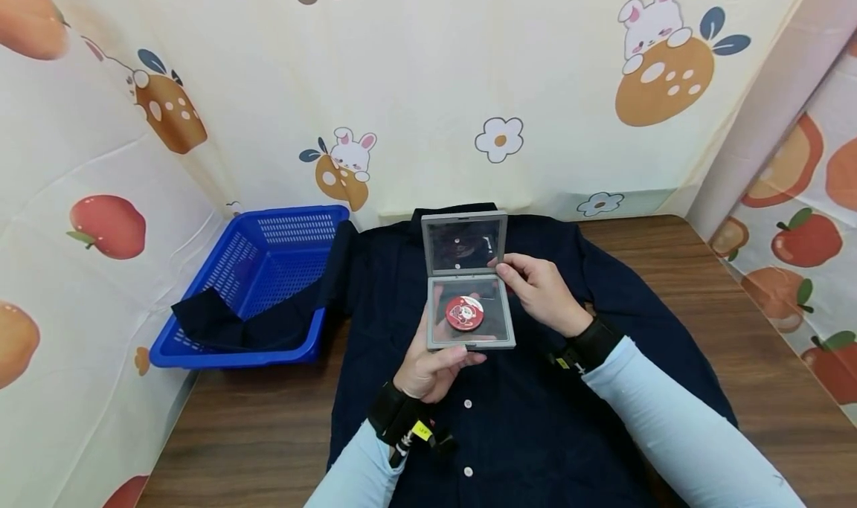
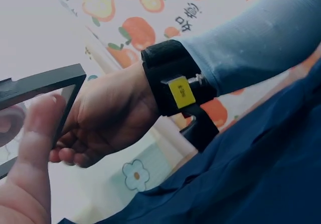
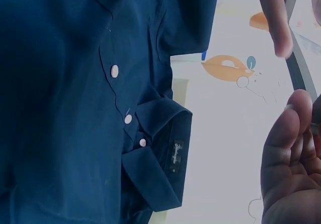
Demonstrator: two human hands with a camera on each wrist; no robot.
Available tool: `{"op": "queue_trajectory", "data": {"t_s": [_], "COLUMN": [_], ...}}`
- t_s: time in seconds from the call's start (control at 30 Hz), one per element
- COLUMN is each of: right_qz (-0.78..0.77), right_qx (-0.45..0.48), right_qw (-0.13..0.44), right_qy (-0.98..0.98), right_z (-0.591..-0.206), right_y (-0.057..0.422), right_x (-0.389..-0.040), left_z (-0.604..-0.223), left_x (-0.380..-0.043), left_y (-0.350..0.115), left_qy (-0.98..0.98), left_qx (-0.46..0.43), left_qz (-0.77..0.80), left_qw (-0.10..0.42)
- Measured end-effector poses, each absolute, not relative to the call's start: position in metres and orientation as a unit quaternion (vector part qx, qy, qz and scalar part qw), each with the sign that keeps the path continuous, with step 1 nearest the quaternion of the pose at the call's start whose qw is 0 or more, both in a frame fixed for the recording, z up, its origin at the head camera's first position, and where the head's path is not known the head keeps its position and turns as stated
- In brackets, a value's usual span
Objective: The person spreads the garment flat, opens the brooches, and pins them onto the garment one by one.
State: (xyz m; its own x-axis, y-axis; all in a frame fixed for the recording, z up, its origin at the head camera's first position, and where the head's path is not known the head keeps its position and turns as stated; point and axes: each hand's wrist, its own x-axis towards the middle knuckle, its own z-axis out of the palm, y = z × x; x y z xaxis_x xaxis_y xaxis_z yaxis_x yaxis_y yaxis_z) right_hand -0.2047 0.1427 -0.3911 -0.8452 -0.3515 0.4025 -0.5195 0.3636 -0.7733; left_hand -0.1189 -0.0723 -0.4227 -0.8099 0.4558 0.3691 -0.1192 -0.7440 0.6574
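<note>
A grey-framed clear display case (image 1: 472, 344) stands unfolded at its hinge, held above a dark navy shirt (image 1: 535, 419). Inside its lower half lies a round red badge (image 1: 464, 313) with a white cartoon figure. My left hand (image 1: 428, 367) grips this lower half from below, thumb at the front edge. The raised lid (image 1: 462, 240) has its lower right corner pinched by my right hand (image 1: 542, 288). In the left wrist view, the left thumb (image 2: 36, 138) lies against the case frame (image 2: 55, 78).
A blue plastic basket (image 1: 244, 361) stands at the left, with a shirt sleeve (image 1: 268, 329) draped into it. The shirt lies spread on the wooden table (image 1: 261, 426), its collar (image 3: 160, 148) toward the back. Printed curtains (image 1: 428, 76) enclose the back and sides.
</note>
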Motion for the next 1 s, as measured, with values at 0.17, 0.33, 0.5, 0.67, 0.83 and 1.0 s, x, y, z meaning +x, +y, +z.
{"op": "queue_trajectory", "data": {"t_s": [0.17,0.33,0.5,0.67,0.83,1.0], "right_qz": [0.485,0.477,0.471,0.471,0.471,0.470], "right_qx": [0.260,0.253,0.246,0.250,0.256,0.253], "right_qw": [0.100,0.101,0.105,0.101,0.098,0.094], "right_qy": [-0.829,-0.836,-0.841,-0.840,-0.838,-0.840], "right_z": [-0.392,-0.395,-0.400,-0.403,-0.403,-0.401], "right_y": [0.149,0.155,0.159,0.162,0.163,0.165], "right_x": [-0.204,-0.204,-0.203,-0.201,-0.200,-0.199], "left_z": [-0.409,-0.388,-0.370,-0.364,-0.364,-0.363], "left_x": [-0.113,-0.113,-0.117,-0.124,-0.126,-0.128], "left_y": [-0.085,-0.092,-0.088,-0.077,-0.071,-0.069], "left_qy": [0.474,0.776,0.882,0.910,0.926,0.930], "left_qx": [0.182,0.146,0.219,0.273,0.263,0.259], "left_qz": [0.859,0.594,0.355,0.254,0.219,0.215], "left_qw": [0.062,-0.154,-0.220,-0.182,-0.160,-0.151]}}
